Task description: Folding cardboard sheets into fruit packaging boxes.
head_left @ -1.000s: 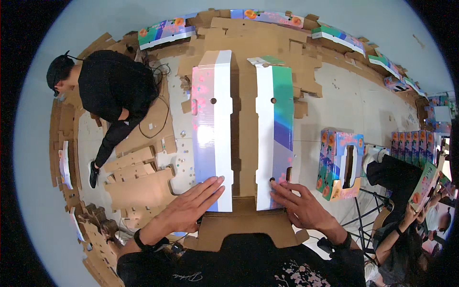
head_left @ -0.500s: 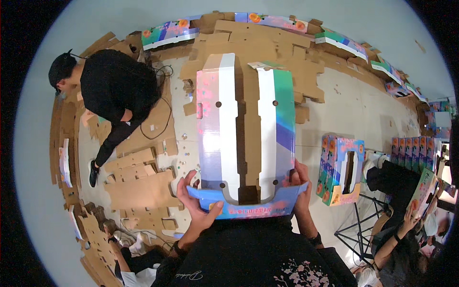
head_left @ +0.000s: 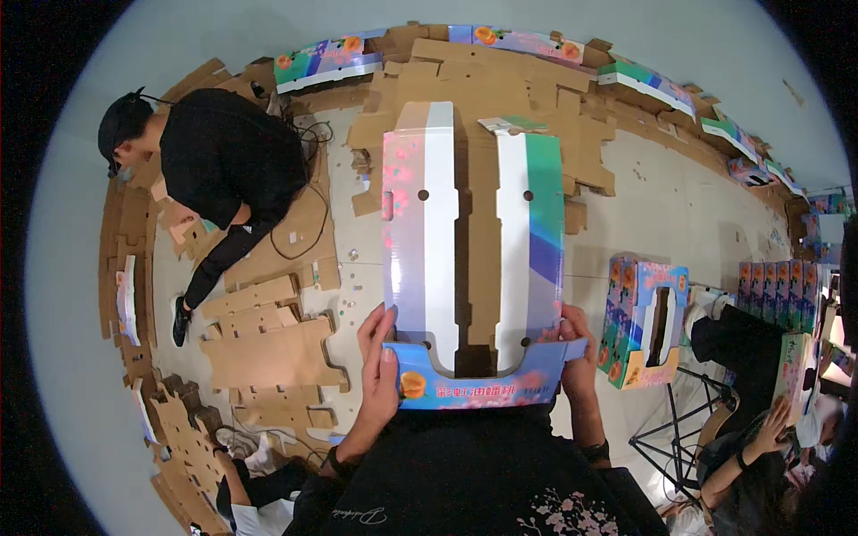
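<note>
A partly folded cardboard carton (head_left: 410, 237), printed pink, purple, blue and green, stands out in front of my body. White inner strips line its long slot, and brown board shows inside. Its near end carries a blue cut-out panel (head_left: 483, 389) with an orange fruit print. My left hand (head_left: 378, 368) grips the near left corner, thumb on the blue panel and fingers along the carton's side. At the near right corner my right hand (head_left: 579, 351) is closed round the side, its fingers partly hidden by the panel's end. A far-end flap sticks up slightly.
Flat brown cardboard sheets (head_left: 268, 351) cover much of the floor. A person in black (head_left: 228, 156) bends over at the left. Finished-looking cartons (head_left: 661, 313) stand at the right, beside a black metal-legged stand (head_left: 684, 433). Other people sit at the lower left and right.
The panel's left end now lies close against the carton's corner, where it stuck out before. My left fingers have closed in along the side. The whole view has shifted slightly.
</note>
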A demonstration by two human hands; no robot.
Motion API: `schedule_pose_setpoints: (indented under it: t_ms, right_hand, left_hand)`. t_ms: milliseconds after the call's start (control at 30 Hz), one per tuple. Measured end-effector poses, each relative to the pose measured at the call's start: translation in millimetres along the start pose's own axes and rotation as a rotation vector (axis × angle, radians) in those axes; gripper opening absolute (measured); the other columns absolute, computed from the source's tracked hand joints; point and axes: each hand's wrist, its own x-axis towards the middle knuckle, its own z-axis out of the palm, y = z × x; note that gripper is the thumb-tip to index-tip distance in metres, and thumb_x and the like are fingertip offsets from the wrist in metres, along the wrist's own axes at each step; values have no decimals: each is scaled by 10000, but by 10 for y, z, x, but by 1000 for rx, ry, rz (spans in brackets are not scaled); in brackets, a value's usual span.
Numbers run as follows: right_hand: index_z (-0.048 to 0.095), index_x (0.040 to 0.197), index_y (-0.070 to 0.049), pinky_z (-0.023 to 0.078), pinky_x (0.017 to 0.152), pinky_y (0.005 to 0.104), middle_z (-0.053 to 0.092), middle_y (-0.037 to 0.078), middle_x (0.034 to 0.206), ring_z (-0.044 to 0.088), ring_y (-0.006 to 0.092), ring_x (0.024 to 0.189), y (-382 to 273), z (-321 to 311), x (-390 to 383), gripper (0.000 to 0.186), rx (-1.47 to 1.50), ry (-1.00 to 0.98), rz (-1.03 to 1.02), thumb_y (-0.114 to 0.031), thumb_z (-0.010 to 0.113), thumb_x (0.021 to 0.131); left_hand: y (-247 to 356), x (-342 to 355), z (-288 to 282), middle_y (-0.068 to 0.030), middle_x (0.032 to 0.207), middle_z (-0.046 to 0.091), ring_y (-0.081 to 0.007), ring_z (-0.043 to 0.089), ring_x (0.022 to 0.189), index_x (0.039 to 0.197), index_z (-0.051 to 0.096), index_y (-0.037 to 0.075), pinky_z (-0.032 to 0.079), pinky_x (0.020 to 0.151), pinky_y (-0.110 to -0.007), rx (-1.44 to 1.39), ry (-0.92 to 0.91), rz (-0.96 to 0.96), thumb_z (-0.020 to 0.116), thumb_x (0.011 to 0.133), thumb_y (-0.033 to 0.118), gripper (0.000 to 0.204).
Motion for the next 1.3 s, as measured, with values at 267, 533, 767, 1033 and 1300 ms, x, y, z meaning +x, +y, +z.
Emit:
schedule_pose_setpoints:
  t_ms: [267,533,767,1033,1300]
  right_hand:
    - [546,1397,-30,489,908,370,581,150,1228,553,263,1133,-154,-28,-240,449,-445,67,-293,-207,556,985]
    - [573,1340,54,488,972,379,512,188,1282,548,287,1159,-24,195,-259,404,-504,181,-434,-193,501,1029]
    - [565,1364,22,449,1012,392,517,183,1299,532,285,1180,-13,215,-222,403,-425,152,-417,-191,512,1026]
    - [301,1557,-25,347,1140,390,383,203,1545,423,261,1383,-95,91,8,756,-132,-126,279,-242,692,947]
    - [379,1532,-58,320,1159,438,379,177,1572,419,296,1399,-1298,-459,178,915,-309,-250,-231,-132,848,750]
  left_hand:
    - [-102,72,115,-156,1448,368,-240,373,1355,1516,345,-3,298,1138,-384,-206,111,-134,434,1036,136,508]
    - [-109,50,91,-181,1455,368,-272,368,1365,1524,294,-44,274,1158,-397,30,63,-28,423,1045,193,550]
    - [-123,36,87,-188,1450,376,-278,373,1353,1522,302,-47,268,1157,-398,28,68,16,415,1044,196,548]
    - [-135,34,89,-166,1353,409,-260,439,1252,1517,314,-35,333,1108,-389,-23,58,-34,515,1001,135,579]
    - [464,428,-187,-211,1423,441,-338,442,1302,1504,309,-13,347,1104,-429,325,2,309,831,776,147,910]
